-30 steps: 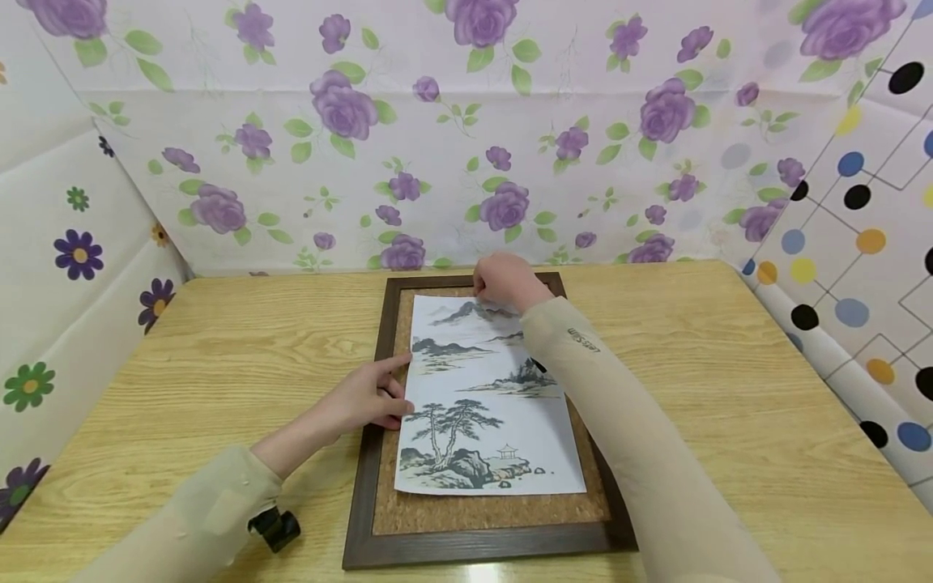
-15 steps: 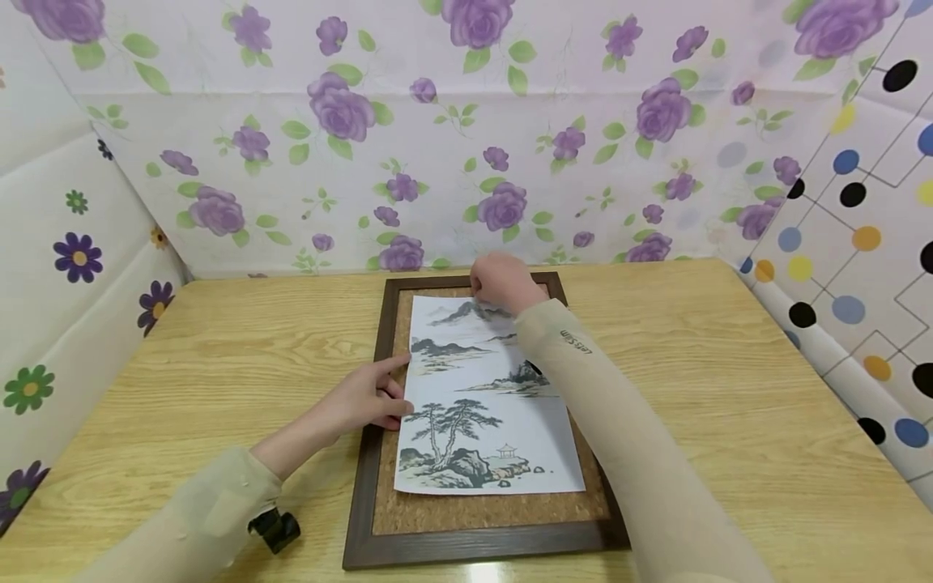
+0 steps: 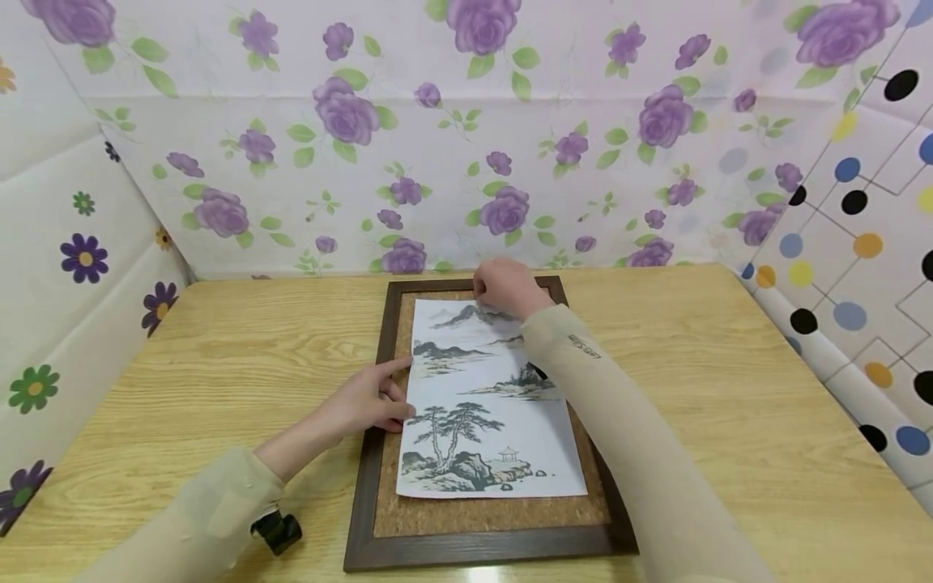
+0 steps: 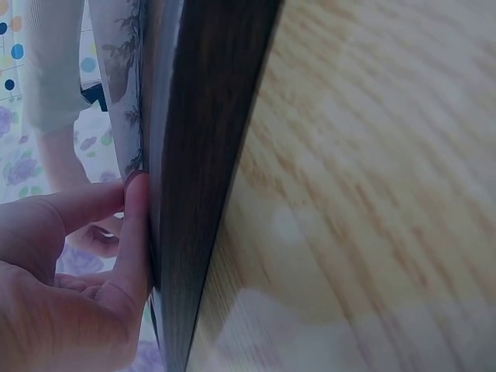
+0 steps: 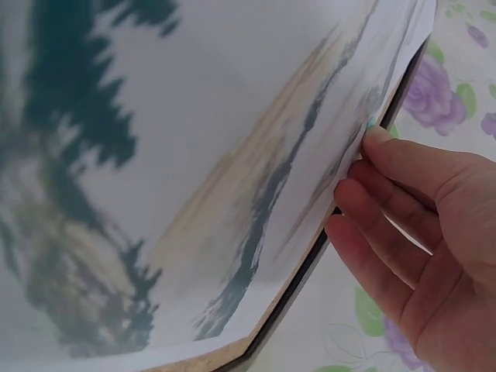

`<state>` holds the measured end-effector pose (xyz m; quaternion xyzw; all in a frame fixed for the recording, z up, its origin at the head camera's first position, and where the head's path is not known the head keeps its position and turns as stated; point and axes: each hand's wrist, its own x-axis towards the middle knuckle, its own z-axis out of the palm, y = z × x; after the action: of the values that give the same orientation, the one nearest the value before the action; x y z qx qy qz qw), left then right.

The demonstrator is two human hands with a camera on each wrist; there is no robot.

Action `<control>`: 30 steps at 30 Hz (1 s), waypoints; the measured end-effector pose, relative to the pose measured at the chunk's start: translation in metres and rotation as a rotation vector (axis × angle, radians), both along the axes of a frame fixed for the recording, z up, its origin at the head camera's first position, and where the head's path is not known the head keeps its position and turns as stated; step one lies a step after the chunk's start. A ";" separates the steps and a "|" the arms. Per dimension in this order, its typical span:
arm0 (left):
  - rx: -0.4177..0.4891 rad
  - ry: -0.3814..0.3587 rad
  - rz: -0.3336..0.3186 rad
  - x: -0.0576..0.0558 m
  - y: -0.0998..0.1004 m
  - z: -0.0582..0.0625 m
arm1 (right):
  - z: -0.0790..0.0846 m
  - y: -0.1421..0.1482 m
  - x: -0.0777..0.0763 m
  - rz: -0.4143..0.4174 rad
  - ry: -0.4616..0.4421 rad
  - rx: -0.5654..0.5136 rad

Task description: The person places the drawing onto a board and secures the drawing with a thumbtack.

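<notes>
A sheet of paper (image 3: 466,380) printed with an ink landscape lies on a cork board (image 3: 496,517) with a dark brown wooden frame (image 3: 488,548). My left hand (image 3: 368,397) is at the sheet's left side, index finger and thumb spread apart and pressing its edge, the other fingers bent over the frame. At the top edge my right hand (image 3: 508,285) is bent down. In the right wrist view, its thumb and curled fingers pinch a small teal pushpin (image 5: 370,122) against the paper; most of the pin is hidden.
The framed board lies on a wood-grain table (image 3: 284,348). Behind it stands a wall cover with purple roses (image 3: 503,206). A daisy-printed cover (image 3: 83,257) closes the left side, a dotted one (image 3: 849,316) the right. A black strap (image 3: 277,532) shows at the left sleeve.
</notes>
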<state>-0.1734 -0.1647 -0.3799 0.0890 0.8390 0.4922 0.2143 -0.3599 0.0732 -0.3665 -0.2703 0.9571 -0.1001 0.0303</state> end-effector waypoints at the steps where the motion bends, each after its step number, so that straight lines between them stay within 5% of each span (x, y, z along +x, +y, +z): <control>1: -0.004 0.004 -0.002 0.000 0.001 0.000 | -0.001 0.001 0.000 -0.002 -0.001 -0.005; 19: -0.047 0.038 -0.030 -0.004 0.007 -0.003 | 0.003 0.029 0.008 -0.016 -0.052 -0.093; 30: -0.104 0.068 -0.041 -0.007 0.003 0.001 | 0.015 0.044 0.040 -0.018 0.044 -0.182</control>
<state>-0.1800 -0.1616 -0.3792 0.1117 0.8682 0.4402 0.2000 -0.3202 0.1174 -0.3519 -0.2654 0.9469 -0.1808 -0.0162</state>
